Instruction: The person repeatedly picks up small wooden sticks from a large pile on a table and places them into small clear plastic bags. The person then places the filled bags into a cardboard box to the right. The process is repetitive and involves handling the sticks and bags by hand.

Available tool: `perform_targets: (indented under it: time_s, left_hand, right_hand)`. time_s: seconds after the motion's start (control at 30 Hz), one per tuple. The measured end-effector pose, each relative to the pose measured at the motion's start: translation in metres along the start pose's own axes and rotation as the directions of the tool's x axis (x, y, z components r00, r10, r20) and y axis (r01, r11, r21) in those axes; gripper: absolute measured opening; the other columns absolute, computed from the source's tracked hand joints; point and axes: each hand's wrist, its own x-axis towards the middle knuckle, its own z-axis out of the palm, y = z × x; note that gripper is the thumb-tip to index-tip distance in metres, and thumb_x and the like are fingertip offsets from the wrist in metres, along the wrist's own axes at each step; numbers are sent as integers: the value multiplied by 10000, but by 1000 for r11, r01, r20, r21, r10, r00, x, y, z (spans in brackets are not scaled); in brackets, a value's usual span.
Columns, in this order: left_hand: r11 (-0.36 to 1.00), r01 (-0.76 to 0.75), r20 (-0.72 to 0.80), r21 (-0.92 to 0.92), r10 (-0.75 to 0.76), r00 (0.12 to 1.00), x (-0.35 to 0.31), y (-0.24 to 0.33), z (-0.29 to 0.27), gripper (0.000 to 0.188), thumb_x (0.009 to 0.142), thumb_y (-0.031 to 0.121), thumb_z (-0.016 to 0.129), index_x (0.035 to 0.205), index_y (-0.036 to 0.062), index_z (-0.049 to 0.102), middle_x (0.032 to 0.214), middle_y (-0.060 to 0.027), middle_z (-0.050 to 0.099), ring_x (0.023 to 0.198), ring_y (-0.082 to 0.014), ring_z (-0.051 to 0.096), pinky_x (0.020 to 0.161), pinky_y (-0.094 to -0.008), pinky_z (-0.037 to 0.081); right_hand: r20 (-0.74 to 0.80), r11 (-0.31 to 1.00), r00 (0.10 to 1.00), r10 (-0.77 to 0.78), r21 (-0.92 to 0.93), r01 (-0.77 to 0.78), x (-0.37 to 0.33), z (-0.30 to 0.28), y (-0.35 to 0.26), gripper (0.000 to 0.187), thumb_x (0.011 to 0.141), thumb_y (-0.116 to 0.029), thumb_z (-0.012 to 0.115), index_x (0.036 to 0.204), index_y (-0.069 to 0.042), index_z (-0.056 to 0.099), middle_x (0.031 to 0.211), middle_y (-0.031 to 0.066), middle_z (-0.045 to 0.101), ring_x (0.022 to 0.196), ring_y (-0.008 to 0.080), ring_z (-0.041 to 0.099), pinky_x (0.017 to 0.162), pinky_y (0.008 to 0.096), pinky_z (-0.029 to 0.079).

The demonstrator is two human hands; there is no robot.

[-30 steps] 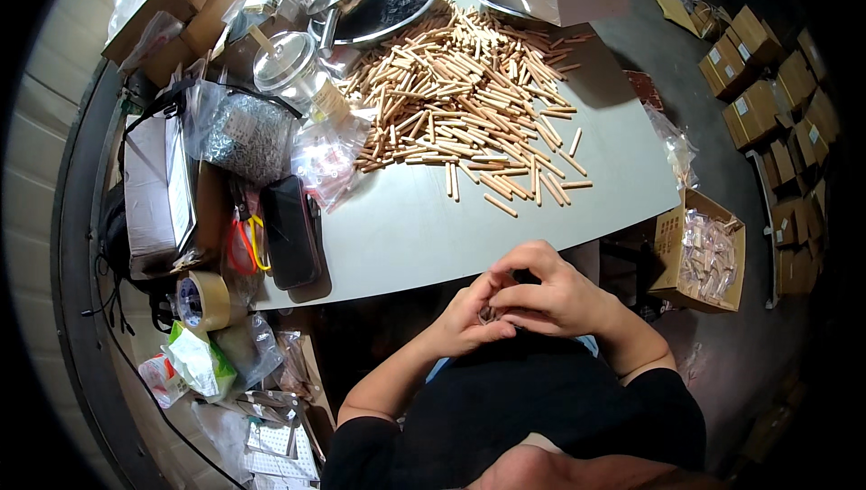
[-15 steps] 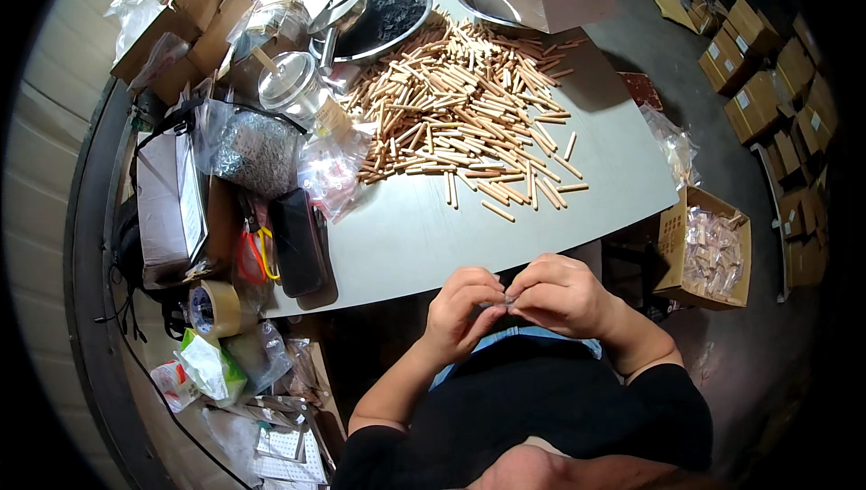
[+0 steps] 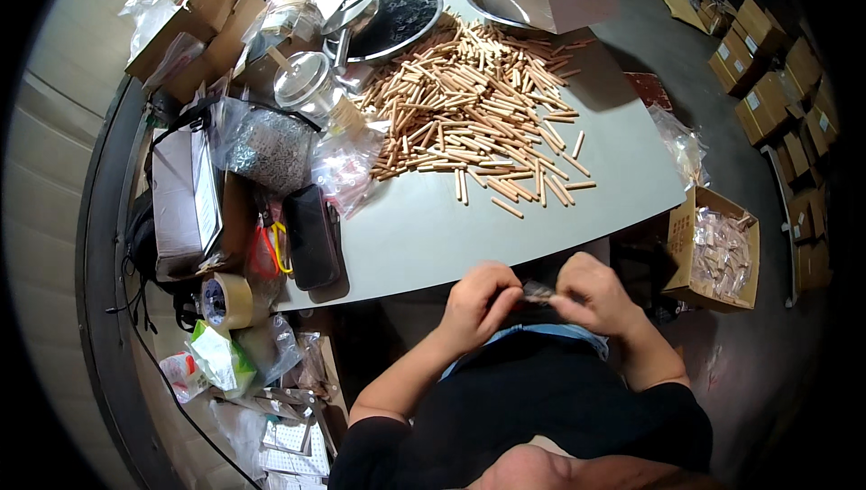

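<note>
My left hand [image 3: 481,304] and my right hand [image 3: 593,297] are just off the table's near edge, above my lap. Between them stretches a small clear plastic bag [image 3: 538,292], its ends pinched in the fingers of both hands. Whatever the bag may contain is too small to make out. Beyond the hands, a wide heap of short wooden sticks [image 3: 478,102] covers the middle of the grey table [image 3: 433,251]. Several loose sticks lie along the heap's near side, apart from my hands.
Left on the table are a black phone [image 3: 311,237], scissors [image 3: 271,242], a lidded plastic cup [image 3: 302,79] and a bag of small metal pieces [image 3: 269,149]. A tape roll [image 3: 227,300] sits lower. Behind stands a dark-filled pan [image 3: 401,21]. A carton of bagged pieces [image 3: 722,255] is right.
My hands have moved apart from fingertips touching, and the clear bag now shows stretched between them. The whole view has shifted slightly.
</note>
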Motion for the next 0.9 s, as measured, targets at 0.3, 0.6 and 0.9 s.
perform_targets:
  time_s: [0.3,0.6,0.9]
  left_hand:
    - [387,439,-406,811,-167,898,6,-68,-114,784,900,391,678,1412,-133,398,1491,-338,375,1392,-485,336,1156,-522,260]
    - [579,129,-107,805,-71,992,-29,-25,-68,627,777,274,772,1287,-28,567,1275,-189,572,1151,-363,534,979,-452,412]
    - [791,3,-132,611,99,986,-64,-33,-72,353,675,-46,731,1015,49,728,900,-69,633,792,-232,603,658,-320,474]
  right_hand:
    - [-750,584,578,323,-323,-745,-141,-144,62,139,911,-94,643,873,11,560,786,86,531,715,183,503,669,337,429]
    - [-498,773,798,339,-336,-539,2,-45,41,162,805,-91,696,934,0,658,944,162,637,887,323,622,808,401,508]
    - [-181,818,983,-36,-570,-75,104,35,33,366,727,-154,799,1063,-65,685,1025,82,564,975,288,535,881,414,429]
